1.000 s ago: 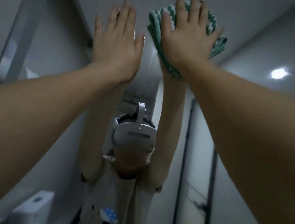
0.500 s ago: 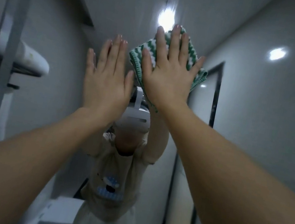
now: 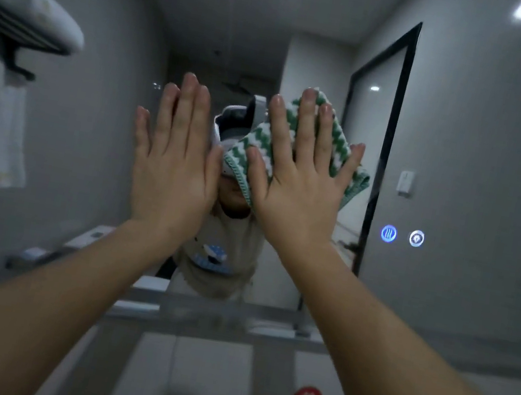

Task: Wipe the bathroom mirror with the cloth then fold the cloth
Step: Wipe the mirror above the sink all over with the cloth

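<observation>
The right hand (image 3: 296,182) presses a green-and-white zigzag cloth (image 3: 327,146) flat against the bathroom mirror (image 3: 472,130), fingers straight and spread over it rather than curled round it. The left hand (image 3: 175,161) lies open just beside that grip, palm flat toward the glass, holding nothing. To wipe well, the palm should likely keep even pressure and overlap its passes, steering clear of the two lit touch buttons (image 3: 388,234) off to the cloth's right. Below the grip, no container shows on the counter (image 3: 202,378).
</observation>
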`<state>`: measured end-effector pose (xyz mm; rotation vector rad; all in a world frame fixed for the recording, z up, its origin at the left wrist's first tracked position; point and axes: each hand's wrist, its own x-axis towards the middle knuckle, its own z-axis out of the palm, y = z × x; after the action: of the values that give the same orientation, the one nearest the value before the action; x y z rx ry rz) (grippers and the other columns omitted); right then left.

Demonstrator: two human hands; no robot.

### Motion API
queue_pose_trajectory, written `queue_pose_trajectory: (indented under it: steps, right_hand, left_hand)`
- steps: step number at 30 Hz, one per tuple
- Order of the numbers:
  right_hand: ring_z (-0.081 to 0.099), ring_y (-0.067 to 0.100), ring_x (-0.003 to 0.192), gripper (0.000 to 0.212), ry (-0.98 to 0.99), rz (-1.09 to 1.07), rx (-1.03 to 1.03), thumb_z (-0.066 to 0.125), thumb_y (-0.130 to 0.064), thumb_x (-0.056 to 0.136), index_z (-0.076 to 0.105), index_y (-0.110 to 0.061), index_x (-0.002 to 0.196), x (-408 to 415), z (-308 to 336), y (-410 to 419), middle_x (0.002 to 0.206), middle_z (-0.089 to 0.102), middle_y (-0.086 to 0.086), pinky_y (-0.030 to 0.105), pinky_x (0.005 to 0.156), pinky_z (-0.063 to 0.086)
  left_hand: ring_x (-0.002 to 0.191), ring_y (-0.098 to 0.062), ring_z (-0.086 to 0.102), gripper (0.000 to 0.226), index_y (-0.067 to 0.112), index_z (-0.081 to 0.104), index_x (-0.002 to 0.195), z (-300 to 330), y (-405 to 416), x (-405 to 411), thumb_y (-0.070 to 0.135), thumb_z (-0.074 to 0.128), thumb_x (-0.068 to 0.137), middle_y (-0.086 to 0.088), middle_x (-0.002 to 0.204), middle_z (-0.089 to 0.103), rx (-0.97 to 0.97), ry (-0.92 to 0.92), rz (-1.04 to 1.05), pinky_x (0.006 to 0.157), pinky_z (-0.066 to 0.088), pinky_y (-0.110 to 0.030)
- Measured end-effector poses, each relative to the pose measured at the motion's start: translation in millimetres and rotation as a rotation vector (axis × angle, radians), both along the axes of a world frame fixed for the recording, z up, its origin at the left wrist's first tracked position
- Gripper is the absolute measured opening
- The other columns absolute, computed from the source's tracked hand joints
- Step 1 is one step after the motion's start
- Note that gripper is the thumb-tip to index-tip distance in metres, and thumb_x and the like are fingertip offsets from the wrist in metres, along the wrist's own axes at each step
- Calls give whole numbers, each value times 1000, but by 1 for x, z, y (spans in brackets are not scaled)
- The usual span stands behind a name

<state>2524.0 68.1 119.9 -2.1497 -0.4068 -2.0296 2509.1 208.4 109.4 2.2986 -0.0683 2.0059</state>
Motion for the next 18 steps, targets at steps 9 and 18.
queue_pose_trajectory:
  steps: [9,18]
  right_hand:
    - [16,20,144,57,27,-27,-76,29,-51,96,26,-27,147,2,-95,-17,155,24,5,64,110,11]
    - [18,19,144,56,7,-47,-131,34,-52,95,28,-28,146,3,-124,-34,154,20,2,61,112,13]
  left_hand:
    - [144,-19,7,59,7,14,149,-121,-23,5,29,26,96,-4,156,12,116,20,36,115,1,-44]
    - [145,-26,8,61,4,16,149,-141,-24,-1,26,30,94,-10,156,10,151,44,88,117,-2,-43]
